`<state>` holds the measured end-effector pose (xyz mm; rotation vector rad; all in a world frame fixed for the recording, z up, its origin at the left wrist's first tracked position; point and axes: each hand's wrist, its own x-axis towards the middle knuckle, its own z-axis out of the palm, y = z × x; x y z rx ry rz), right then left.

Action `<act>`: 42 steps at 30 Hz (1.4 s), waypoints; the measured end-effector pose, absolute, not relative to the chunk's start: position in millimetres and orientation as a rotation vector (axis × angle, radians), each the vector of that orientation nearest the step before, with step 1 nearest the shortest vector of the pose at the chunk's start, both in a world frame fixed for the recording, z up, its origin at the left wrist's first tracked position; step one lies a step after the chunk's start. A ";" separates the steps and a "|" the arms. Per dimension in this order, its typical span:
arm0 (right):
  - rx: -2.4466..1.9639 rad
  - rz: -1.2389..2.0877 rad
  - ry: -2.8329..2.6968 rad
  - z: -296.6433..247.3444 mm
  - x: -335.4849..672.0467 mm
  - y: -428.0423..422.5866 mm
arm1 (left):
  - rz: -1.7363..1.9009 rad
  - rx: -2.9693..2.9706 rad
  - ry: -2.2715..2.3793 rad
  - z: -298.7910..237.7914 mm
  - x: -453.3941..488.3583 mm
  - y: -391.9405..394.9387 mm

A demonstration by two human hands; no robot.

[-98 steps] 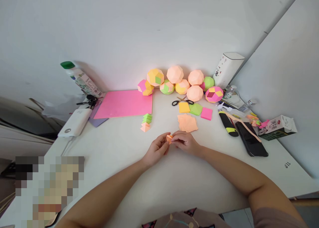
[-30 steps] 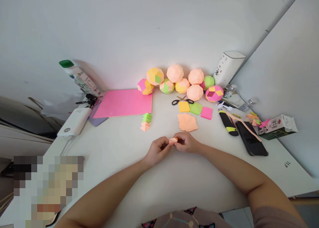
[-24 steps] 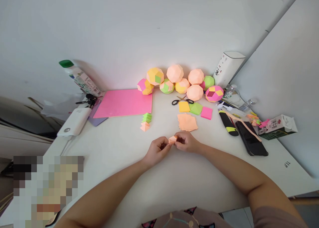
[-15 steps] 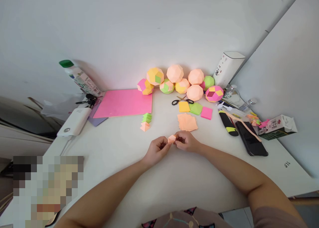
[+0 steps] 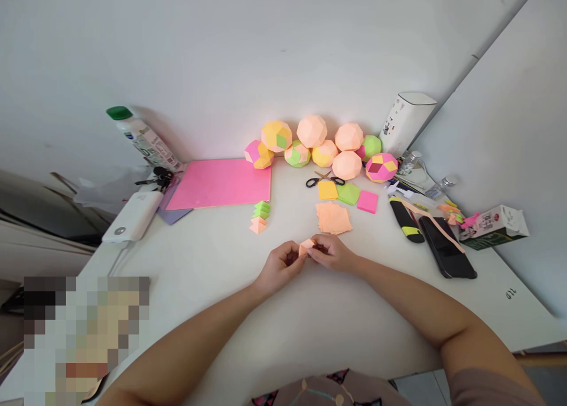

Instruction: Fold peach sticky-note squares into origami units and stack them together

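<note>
Left hand (image 5: 280,267): grip pinches the left end of the folded peach paper (image 5: 305,247). The paper is held between both hands, just over the counter (image 5: 310,323), middle, nearer its front edge. Long axis appears left-to-right. Right hand (image 5: 332,253): grip pinches the right end. Both hands equally near. The peach sheet stack (image 5: 333,218) lies just behind.

Left hand (image 5: 280,265): sat curled at frame centre, fingertips pinched.
Right hand (image 5: 331,253): curled just beside it, fingertips pinched.
Forearms: rose from the lower edge.
</note>
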<state>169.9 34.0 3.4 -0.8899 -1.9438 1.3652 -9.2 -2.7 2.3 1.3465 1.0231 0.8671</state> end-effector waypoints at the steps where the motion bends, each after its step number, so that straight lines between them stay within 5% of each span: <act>1: -0.887 1.371 -1.943 3.6 170.0 34.0 | 0.869 1.344 1.028 1.9 -9.0 -2.6; 42: -0.597 0.697 -2.003 -14.2 167.2 35.9 | 0.980 1.109 1.050 7.0 -8.2 -1.7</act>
